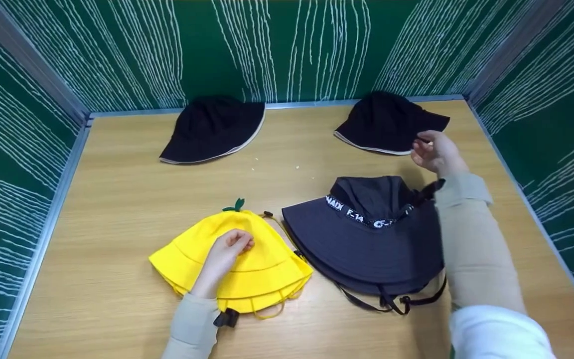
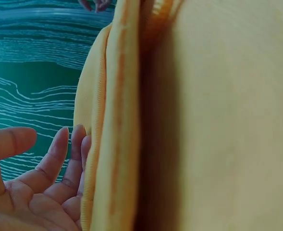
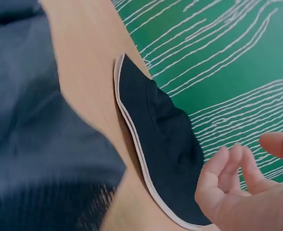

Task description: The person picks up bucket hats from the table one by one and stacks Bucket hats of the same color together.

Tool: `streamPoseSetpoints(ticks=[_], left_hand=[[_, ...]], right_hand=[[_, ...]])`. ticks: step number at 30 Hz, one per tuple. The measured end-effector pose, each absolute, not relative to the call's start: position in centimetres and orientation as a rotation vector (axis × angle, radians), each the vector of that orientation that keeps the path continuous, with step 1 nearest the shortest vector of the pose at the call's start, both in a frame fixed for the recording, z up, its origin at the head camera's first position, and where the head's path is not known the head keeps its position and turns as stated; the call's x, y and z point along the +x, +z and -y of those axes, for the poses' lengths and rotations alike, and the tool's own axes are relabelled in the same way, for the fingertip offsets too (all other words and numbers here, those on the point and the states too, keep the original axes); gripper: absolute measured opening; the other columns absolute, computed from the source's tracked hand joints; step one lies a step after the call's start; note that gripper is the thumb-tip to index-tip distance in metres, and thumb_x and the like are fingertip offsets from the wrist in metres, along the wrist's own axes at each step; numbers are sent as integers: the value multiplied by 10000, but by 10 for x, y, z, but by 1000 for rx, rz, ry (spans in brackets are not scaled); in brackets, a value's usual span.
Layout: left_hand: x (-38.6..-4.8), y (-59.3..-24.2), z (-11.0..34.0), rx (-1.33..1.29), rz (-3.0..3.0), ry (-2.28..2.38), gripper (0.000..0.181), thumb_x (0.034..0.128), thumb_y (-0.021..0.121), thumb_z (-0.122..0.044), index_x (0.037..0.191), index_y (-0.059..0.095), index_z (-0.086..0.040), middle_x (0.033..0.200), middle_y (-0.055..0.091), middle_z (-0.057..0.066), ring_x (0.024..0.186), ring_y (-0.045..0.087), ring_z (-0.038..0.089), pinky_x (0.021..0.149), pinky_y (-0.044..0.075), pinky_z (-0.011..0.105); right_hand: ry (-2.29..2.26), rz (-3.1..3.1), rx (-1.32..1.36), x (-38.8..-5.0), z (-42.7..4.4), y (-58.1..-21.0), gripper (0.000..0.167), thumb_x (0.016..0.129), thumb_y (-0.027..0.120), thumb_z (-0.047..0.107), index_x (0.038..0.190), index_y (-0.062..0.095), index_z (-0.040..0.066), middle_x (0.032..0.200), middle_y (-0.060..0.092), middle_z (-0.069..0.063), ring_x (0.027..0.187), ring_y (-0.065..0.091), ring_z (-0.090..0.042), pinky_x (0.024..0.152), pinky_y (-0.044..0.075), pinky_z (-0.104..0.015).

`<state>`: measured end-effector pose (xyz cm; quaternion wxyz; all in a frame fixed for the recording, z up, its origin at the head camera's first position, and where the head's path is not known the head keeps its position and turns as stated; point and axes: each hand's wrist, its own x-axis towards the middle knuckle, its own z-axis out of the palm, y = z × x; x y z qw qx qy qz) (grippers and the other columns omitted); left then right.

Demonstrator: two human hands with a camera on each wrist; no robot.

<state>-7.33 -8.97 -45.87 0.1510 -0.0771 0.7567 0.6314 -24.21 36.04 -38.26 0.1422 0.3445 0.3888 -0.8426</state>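
My left hand (image 1: 228, 252) is above a yellow bucket hat (image 1: 267, 259) with a green sprout on its crown. In the left wrist view, the loosely bent fingers of that hand (image 2: 45, 187) lie beside the hat's brim (image 2: 115, 120) and grip nothing; whether they touch it I cannot tell. At the right, my right hand (image 1: 434, 152) is by the brim of a black bucket hat (image 1: 391, 119) with pale edging. Its fingers are loosely bent around nothing in the right wrist view. Below that hand lies a dark grey wide-brimmed hat (image 1: 361, 244) with a lettered band.
Another black bucket hat (image 1: 217, 127) lies at the back left of the wooden table (image 1: 102, 224). Straps with black buckles (image 1: 401, 301) trail from the grey hat's front. Green walls (image 1: 277, 50) with white wavy lines enclose the back and sides. Small white specks dot the middle.
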Motion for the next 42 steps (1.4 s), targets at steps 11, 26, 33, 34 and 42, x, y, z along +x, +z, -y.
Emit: streamPoseSetpoints(ticks=[11,26,33,34,42], left_hand=[[-74,-467,95,-211,-2174,1821,196,980,484,-109,986,598,50,930,632,100,833,566,123,822,485,253],[-74,-472,96,-196,-2168,1849,190,975,494,-109,968,599,49,909,642,95,825,574,116,819,476,256],[-74,-473,98,-205,-2147,1865,200,979,489,-116,988,592,55,931,644,105,847,579,116,842,479,268],[-74,-473,98,-204,-2149,1863,203,980,489,-120,990,593,54,933,646,106,851,581,117,846,480,273],[-72,-474,99,-207,-2152,1861,216,984,492,-139,999,599,47,926,649,81,865,583,116,849,479,253]], right_hand=[[-2366,-859,1034,-265,-344,-423,542,965,516,194,1426,254,310,1546,37,76,1347,228,-92,1079,314,-244],[-2505,-199,1322,-284,-335,-451,654,957,540,181,1462,170,368,1502,250,142,1370,268,-30,1129,245,-251],[-2515,-236,1375,-293,-329,-458,557,972,511,242,1433,240,399,1446,387,90,1321,384,-80,1090,327,-274],[-2510,-257,1392,-294,-329,-460,526,974,507,251,1424,272,387,1413,433,76,1293,424,-85,1072,356,-277],[-2506,-353,1478,-298,-316,-468,335,983,491,238,1309,461,311,1045,654,4,1099,578,-26,951,462,-225]])
